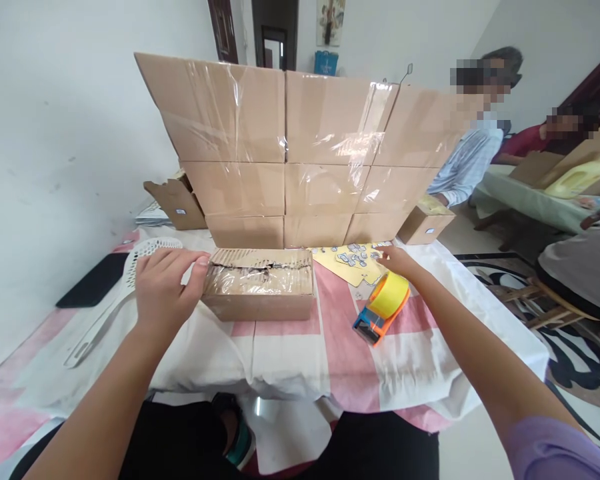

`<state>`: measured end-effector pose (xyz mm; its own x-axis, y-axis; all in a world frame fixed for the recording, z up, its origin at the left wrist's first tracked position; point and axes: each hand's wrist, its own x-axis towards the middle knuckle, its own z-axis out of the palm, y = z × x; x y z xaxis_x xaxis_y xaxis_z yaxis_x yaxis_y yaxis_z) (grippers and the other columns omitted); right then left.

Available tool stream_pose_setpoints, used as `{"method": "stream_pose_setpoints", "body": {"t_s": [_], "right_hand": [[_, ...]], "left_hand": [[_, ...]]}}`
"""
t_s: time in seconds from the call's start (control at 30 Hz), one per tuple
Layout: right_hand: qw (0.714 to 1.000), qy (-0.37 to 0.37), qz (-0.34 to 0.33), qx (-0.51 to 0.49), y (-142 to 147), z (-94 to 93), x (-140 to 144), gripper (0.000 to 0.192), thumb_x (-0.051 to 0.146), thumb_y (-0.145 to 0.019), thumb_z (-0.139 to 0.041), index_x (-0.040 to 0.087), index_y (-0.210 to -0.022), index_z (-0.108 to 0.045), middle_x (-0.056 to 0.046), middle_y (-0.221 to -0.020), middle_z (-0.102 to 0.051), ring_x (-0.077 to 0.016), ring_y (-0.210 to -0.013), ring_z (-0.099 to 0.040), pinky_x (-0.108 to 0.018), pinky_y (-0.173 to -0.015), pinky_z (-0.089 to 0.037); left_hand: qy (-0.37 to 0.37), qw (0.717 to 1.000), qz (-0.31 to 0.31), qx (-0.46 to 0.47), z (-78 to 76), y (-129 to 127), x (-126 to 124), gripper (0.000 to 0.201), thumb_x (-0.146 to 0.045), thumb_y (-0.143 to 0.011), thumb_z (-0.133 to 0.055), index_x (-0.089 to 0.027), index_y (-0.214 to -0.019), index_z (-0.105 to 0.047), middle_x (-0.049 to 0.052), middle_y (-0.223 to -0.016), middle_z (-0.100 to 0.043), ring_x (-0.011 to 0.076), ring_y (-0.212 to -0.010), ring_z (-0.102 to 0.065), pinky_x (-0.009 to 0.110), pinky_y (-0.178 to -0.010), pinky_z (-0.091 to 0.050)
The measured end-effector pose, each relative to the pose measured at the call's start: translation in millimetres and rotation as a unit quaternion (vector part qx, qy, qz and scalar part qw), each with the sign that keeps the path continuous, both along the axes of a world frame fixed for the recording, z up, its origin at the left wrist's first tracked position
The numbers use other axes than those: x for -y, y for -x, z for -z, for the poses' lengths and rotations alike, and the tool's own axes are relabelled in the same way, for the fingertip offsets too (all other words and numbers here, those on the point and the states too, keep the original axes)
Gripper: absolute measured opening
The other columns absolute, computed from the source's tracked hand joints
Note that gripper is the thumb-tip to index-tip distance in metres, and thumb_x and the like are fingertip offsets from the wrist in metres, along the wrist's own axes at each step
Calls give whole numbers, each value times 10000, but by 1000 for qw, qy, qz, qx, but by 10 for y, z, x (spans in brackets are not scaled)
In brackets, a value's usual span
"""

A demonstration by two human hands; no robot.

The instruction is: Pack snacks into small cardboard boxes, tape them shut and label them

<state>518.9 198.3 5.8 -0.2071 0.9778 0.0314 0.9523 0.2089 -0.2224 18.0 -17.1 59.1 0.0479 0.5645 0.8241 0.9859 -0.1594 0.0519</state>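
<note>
My left hand [166, 288] is at the left end of a taped cardboard box [260, 305], with thumb and index finger against its upper edge. Clear tape covers the box's top, where a dark, torn slit runs along the seam. My right hand [399, 260] reaches over the right part of a yellow sheet [347, 272] with small grey-white drawn shapes on it. Its fingertips are drawn together at the sheet; whatever is between them is too small to make out. Just below that hand lies an orange-and-blue tape dispenser [371, 325] with a yellow roll [390, 294].
A tall, taped cardboard panel [325, 190] stands behind the box. On the left are a white slotted ladle [103, 317] and a black flat object [93, 280]. A small carton [427, 221] is at the right edge, near a person in a light shirt [473, 163].
</note>
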Motion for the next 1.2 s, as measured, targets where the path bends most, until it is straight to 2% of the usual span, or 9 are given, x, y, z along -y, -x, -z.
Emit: {"method": "stream_pose_setpoints", "body": {"t_s": [0.13,0.23,0.33,0.43,0.53,0.7,0.9,1.03,1.2], "right_hand": [[998,26,-37,37,259,-276,-73,311,271,-908,-593,178,-1149,-767,-106,-1066,-748,-235,-954,-690,-308,-843,-504],[992,72,-73,74,582,-412,-90,253,354,-894,-640,225,-1048,-795,-76,-985,-766,-227,-865,-706,-302,-772,-513],[982,109,-76,137,915,-388,-81,292,447,-859,-686,182,-915,-795,-124,-879,-757,-274,-811,-710,-356,-732,-519],[968,136,-71,201,1126,-284,-61,263,384,-793,-759,150,-910,-779,-165,-935,-751,-315,-888,-713,-384,-763,-523],[955,154,-79,240,1163,-223,-25,259,270,-775,-755,126,-990,-768,-190,-1058,-739,-335,-982,-699,-391,-802,-519],[950,153,-95,254,1039,-255,41,286,239,-891,-608,160,-1140,-725,-163,-1205,-700,-310,-1087,-663,-388,-852,-500],[966,145,-85,194,994,-351,47,278,207,-850,-582,147,-1066,-746,-163,-1146,-717,-284,-1013,-670,-333,-797,-479],[981,140,-102,89,1015,-552,117,220,232,-818,-571,137,-941,-727,-134,-1003,-724,-230,-886,-648,-288,-730,-449],[972,155,-158,-79,1153,-839,555,244,360,-846,-497,167,-885,-642,-41,-797,-647,-148,-681,-551,-254,-617,-418]], "left_hand": [[-8,1000,15,-5,1,-1,28,187,-247,-983,-513,-226,-891,-675,27,-854,-764,230,-857,-645,372,-772,-369],[-5,1000,18,-10,-6,-21,19,178,-237,-980,-523,-223,-885,-674,24,-848,-767,228,-845,-643,374,-767,-368],[-6,1000,26,-9,-17,-53,2,172,-225,-974,-532,-216,-886,-680,26,-838,-766,230,-836,-641,376,-756,-371],[-5,999,41,-10,-24,-76,1,160,-210,-968,-537,-215,-898,-681,32,-846,-767,242,-839,-647,391,-752,-371],[-5,999,53,4,-19,-81,24,157,-204,-967,-532,-224,-920,-680,43,-854,-765,258,-849,-654,407,-758,-369],[-6,998,68,17,-15,-77,81,158,-220,-955,-537,-240,-920,-690,45,-846,-758,271,-851,-656,420,-778,-365],[-16,997,63,31,-51,-78,110,155,-223,-955,-536,-240,-904,-681,30,-829,-750,255,-848,-651,407,-778,-355],[-16,997,64,36,-64,-49,109,156,-215,-947,-541,-239,-896,-686,28,-831,-752,252,-849,-655,405,-772,-348],[-13,995,89,39,-88,-104,136,146,-198,-951,-545,-216,-893,-679,25,-827,-746,235,-820,-656,400,-764,-361]]}}
